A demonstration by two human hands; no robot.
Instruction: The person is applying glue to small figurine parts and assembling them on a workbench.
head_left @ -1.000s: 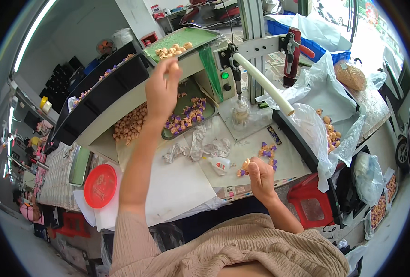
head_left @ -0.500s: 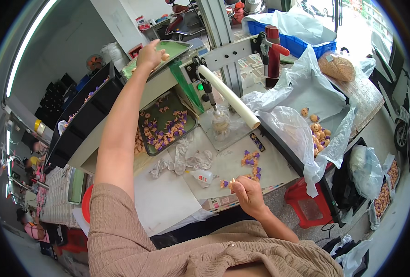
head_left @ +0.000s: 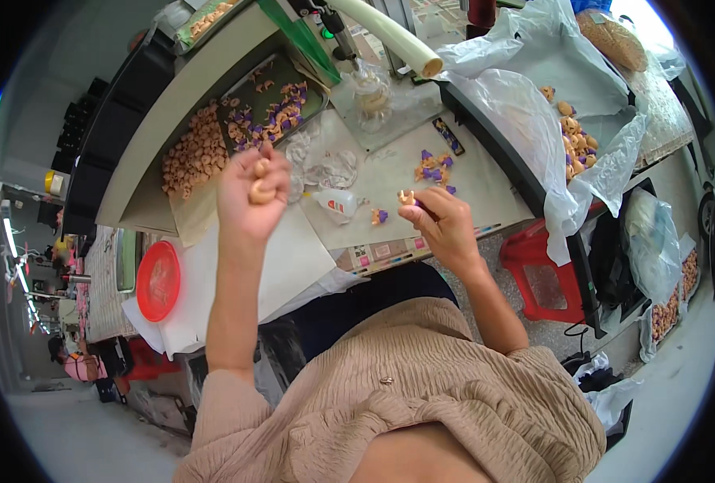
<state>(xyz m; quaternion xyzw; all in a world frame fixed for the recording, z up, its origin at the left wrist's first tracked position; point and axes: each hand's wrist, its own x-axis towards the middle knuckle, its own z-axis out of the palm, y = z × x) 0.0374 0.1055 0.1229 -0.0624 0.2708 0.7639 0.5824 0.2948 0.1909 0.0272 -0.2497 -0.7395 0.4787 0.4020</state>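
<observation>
Flanking the squeeze bottle [head_left: 339, 204], the left hand [head_left: 242, 196] clasps tan pieces [head_left: 260, 193], the right hand [head_left: 452, 229] pinches a pronged part [head_left: 407, 198] — best kept light.

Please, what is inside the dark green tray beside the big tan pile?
Inside the tray, many small purple-and-tan pieces lie scattered, with some green bottom showing around them. The bottom directly under the pieces cannot be seen, because they cover it.
</observation>
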